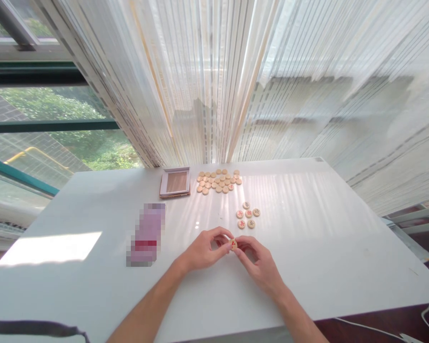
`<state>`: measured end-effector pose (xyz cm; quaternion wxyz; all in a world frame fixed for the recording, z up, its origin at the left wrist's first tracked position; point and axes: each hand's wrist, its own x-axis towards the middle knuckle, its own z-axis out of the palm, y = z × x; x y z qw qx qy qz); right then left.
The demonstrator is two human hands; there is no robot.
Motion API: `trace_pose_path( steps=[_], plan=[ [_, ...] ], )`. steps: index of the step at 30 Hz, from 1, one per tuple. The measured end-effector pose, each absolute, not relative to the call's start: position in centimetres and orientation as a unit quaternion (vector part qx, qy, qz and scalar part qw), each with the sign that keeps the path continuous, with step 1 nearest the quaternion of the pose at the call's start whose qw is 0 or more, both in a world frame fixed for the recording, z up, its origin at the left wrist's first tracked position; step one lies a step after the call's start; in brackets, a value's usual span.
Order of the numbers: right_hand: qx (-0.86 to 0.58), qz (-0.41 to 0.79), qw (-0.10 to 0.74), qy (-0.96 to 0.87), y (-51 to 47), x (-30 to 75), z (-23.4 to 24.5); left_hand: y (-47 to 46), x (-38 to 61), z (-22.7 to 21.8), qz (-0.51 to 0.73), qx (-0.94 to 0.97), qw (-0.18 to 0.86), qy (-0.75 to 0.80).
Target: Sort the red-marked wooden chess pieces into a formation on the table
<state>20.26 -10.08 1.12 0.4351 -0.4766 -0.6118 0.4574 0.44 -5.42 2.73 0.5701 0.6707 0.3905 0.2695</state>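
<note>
Both of my hands meet over the middle of the white table (pixel 307 247). Between their fingertips is a round wooden game piece (pixel 233 244) with a red mark on its face. My left hand (pixel 204 250) pinches it from the left and my right hand (pixel 259 263) from the right. Just beyond my hands lies a small group of several face-up pieces (pixel 248 214) with red marks. Farther back is a larger pile of several plain-faced pieces (pixel 219 181).
A shallow wooden box lid or tray (pixel 175 182) lies left of the large pile. A blurred pinkish flat object (pixel 147 234) lies on the table's left part. Sheer curtains (pixel 271 81) hang behind the table, with a window (pixel 39 124) at left.
</note>
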Motion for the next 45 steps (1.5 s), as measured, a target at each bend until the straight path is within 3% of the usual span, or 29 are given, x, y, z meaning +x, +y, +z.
trace_pose_path(
  steps=[45],
  plan=[
    [-0.499,0.443,0.452,-0.592,-10.1,19.9,0.2,-5.5,0.4,2.1,0.275,0.675,0.566,0.385]
  ],
)
